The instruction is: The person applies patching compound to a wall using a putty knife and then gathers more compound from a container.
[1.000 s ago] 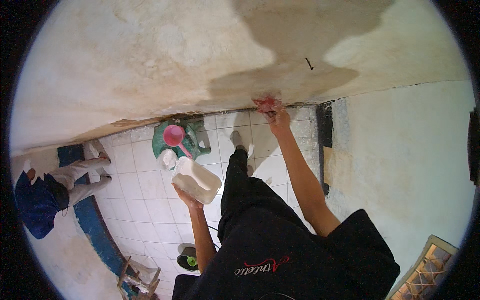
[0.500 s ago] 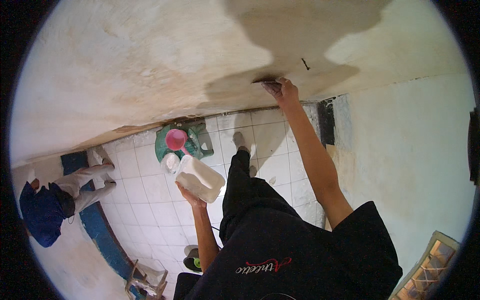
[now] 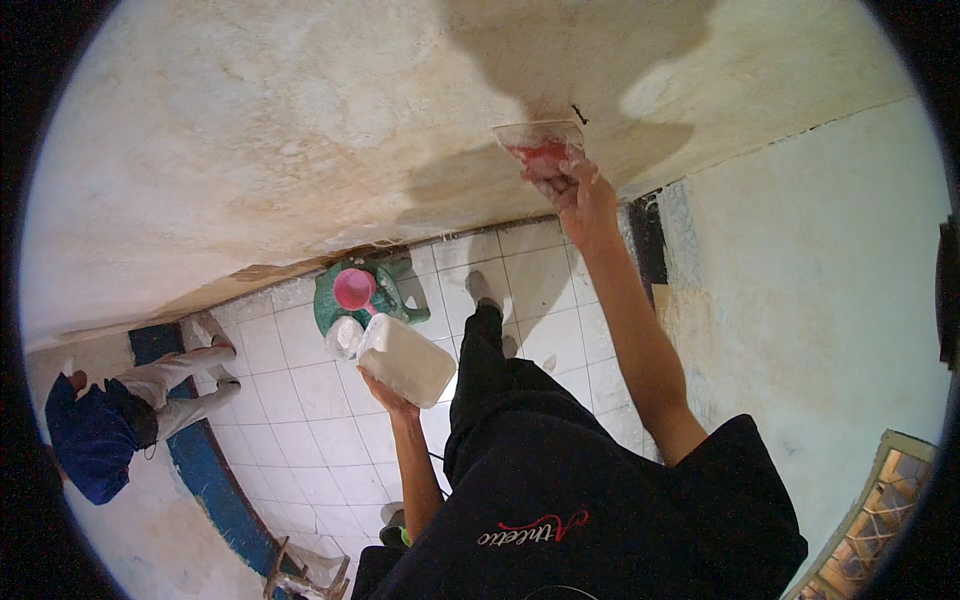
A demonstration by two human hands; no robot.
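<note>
My right hand (image 3: 580, 200) is closed around a wide putty knife (image 3: 541, 145), red toward the grip and smeared with white. Its broad blade edge lies against or very close to the blotchy cream wall (image 3: 300, 150), just beside a short dark mark (image 3: 579, 114). White residue coats the fingers. Lower and to the left, my left hand (image 3: 390, 393) supports a white rectangular plastic tub (image 3: 408, 362) from its near side and underneath. Pale material shows in the tub; how full it is I cannot tell.
On the white-tiled floor (image 3: 330, 430), a green plastic stool (image 3: 328, 308) bears a pink dipper (image 3: 354, 289), with a white bag (image 3: 345, 337) beside it. Another person (image 3: 95, 440) stands at the far left. A wooden stool (image 3: 290, 575) is lower left; a barred window (image 3: 875, 515) lower right.
The putty knife has turned from nearly edge-on to showing its red and whitish face, and my right hand has rotated with it. My left hand still holds the tub. The view has shifted slightly.
</note>
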